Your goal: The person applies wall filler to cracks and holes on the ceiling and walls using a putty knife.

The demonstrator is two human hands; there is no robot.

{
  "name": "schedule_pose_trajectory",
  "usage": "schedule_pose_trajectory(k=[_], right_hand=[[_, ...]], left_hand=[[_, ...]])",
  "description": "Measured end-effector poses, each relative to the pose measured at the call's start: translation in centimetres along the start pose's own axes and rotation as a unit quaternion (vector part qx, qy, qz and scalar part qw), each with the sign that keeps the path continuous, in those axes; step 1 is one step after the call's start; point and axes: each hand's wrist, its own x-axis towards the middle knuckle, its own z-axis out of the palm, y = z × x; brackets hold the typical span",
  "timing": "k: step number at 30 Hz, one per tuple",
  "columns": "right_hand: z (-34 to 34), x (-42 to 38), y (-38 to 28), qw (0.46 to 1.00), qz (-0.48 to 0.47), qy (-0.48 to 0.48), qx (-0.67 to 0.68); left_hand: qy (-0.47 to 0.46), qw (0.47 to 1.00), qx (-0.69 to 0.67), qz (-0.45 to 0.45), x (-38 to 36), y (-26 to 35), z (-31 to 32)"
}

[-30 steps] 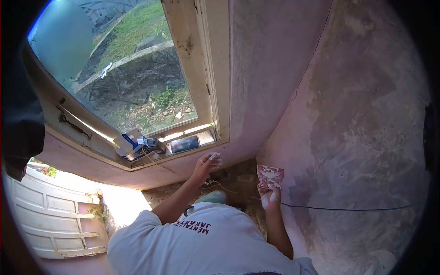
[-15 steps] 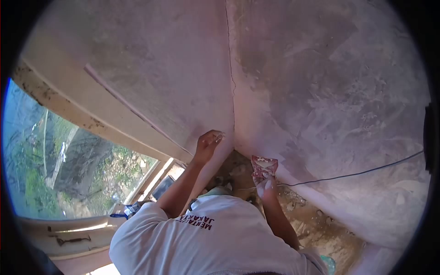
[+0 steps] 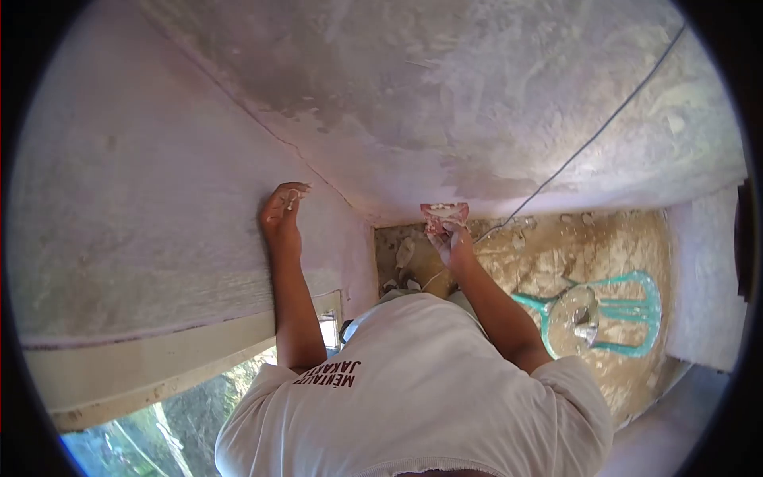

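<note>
My left hand (image 3: 284,208) is close against the left wall (image 3: 159,199), its fingers curled in toward the thumb. White, paste-like smears show on those fingers; what they pinch, if anything, I cannot tell. In my right hand (image 3: 453,240) is a flat red piece (image 3: 445,213) with a thick white smear across its face. That piece is held up in front of the far wall (image 3: 477,119), near its lower edge. A crack runs down the corner between the two walls, between my hands.
A green plastic chair (image 3: 648,310) stands on the stained floor (image 3: 509,278) at right, with a round, paste-marked container (image 3: 574,318) on it. A dark cable (image 3: 592,139) crosses in front of the far wall. Below the left wall is a window opening (image 3: 183,421).
The view has turned to the right, bringing the green chair into sight and taking most of the window out. My right hand still holds the red piece; my left hand remains curled.
</note>
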Motion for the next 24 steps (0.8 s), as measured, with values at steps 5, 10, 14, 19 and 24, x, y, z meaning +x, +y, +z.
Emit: schedule_pose_trajectory(k=[5,10,14,19,24], right_hand=[[-1.9,2.0,0.2,0.999,-0.023,0.039,-0.002],[-4.6,2.9,1.0,0.997,-0.021,0.074,0.011],[-5.8,4.1,1.9,0.995,0.006,0.094,0.033],[-4.7,5.1,2.3,0.998,-0.001,0.050,0.034],[-2.2,6.0,2.0,0.998,-0.021,0.004,0.051]], left_hand=[[0.017,0.999,-0.049,-0.005,-0.2,-0.5,0.4],[-0.005,0.999,-0.039,0.001,-0.6,-0.7,0.4],[0.011,0.999,-0.044,-0.013,-0.7,-0.8,0.5],[0.000,0.999,-0.044,-0.027,-0.7,-1.1,0.3],[0.002,0.997,-0.065,-0.035,-0.6,-0.9,0.4]])
